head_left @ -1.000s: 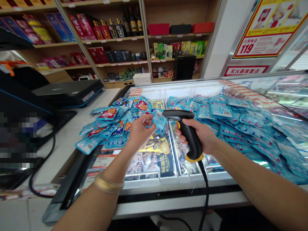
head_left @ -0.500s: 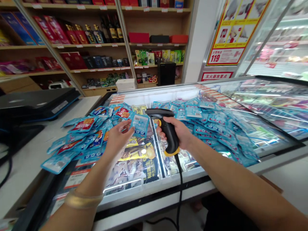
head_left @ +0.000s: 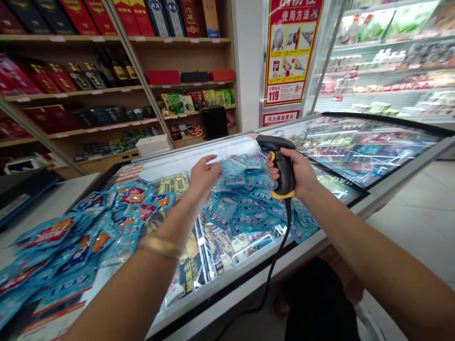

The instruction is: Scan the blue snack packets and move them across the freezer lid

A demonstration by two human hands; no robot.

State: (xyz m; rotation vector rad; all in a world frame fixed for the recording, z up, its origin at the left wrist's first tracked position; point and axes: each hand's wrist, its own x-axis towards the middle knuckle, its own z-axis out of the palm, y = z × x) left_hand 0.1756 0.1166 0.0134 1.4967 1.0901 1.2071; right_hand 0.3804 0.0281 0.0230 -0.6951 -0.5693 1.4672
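My right hand (head_left: 297,171) grips a black barcode scanner (head_left: 282,168) with yellow trim, its cable hanging down in front of the freezer. My left hand (head_left: 206,176), thumb and fingers apart, is over the near-left edge of a heap of blue snack packets (head_left: 252,201) lying on the freezer's glass top. No packet shows between its fingers. To the left is a second heap of blue packets (head_left: 85,232), several with red or dark blue labels and orange food pictures. A gold bangle (head_left: 161,246) circles my left wrist.
Under the glass of the chest freezer (head_left: 227,291) lie yellow and dark food bags. A dark flat device (head_left: 24,194) stands on the left counter. Shelves (head_left: 185,86) with boxes and bottles line the back, and a chilled display case (head_left: 391,71) stands at the right.
My left hand has moved right from between the heaps and let go of the blue packet it held. The camera view has turned right. My right hand still holds the scanner.
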